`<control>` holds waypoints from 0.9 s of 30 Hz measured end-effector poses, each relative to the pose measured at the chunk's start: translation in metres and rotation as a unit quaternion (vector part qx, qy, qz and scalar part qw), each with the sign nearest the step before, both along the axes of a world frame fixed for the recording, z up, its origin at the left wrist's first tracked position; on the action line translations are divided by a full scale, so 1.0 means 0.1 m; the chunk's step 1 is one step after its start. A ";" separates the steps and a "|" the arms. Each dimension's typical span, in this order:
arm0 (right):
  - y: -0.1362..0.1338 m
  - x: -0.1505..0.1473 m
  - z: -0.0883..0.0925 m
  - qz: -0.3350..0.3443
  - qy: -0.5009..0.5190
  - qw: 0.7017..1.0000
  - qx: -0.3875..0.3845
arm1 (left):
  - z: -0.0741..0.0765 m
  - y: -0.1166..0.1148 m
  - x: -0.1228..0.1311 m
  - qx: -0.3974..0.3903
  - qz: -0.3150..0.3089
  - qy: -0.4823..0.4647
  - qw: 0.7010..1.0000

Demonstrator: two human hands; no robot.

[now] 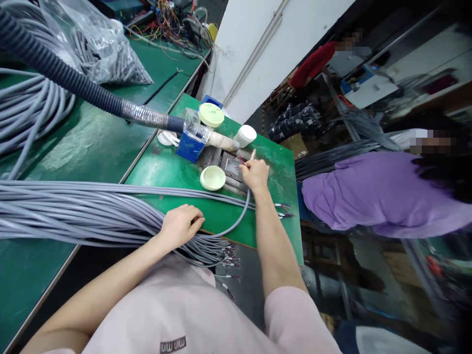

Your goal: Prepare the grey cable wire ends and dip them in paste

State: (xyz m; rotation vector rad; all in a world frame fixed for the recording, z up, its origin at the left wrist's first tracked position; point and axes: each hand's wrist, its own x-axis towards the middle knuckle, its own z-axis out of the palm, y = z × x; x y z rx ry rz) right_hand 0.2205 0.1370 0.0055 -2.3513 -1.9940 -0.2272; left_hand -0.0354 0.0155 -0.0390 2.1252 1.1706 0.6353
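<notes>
My left hand (180, 226) lies curled over a large bundle of grey cables (84, 214) at the near edge of a green-topped bench (265, 167). My right hand (255, 176) pinches one grey cable (236, 223) near its end, above a metal plate fixture (232, 167). Short red wire ends (240, 160) and a tan stick-like piece (252, 155) stick out past my fingers. A pale green round tin (213, 178) sits left of the plate. Several stripped cable ends (283, 209) reach the bench's right side.
A corrugated dark hose (55, 64) with foil tape crosses to a blue box (191, 146), near a white jar (245, 136) and pale green lid (211, 115). A bagged coil (106, 49) and wiring (165, 24) lie behind. A purple-shirted co-worker (383, 194) stands right.
</notes>
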 end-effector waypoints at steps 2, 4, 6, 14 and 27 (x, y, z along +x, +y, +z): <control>0.03 0.02 -0.04 -0.003 -0.005 1.000 -0.008 | 0.00 0.00 0.00 0.003 0.000 0.000 1.000; 0.04 0.04 -0.07 -0.004 -0.011 1.000 -0.014 | -0.01 0.00 0.01 0.007 0.000 -0.001 1.000; 0.06 0.05 -0.10 -0.006 -0.017 1.000 -0.021 | -0.01 0.01 0.01 0.015 0.001 -0.001 1.000; 0.10 0.06 -0.16 -0.009 -0.024 0.999 -0.037 | -0.03 0.01 0.02 0.024 0.001 0.010 1.000; 0.08 0.07 -0.15 -0.013 -0.023 0.999 -0.038 | -0.02 0.01 0.03 0.024 0.005 0.012 1.000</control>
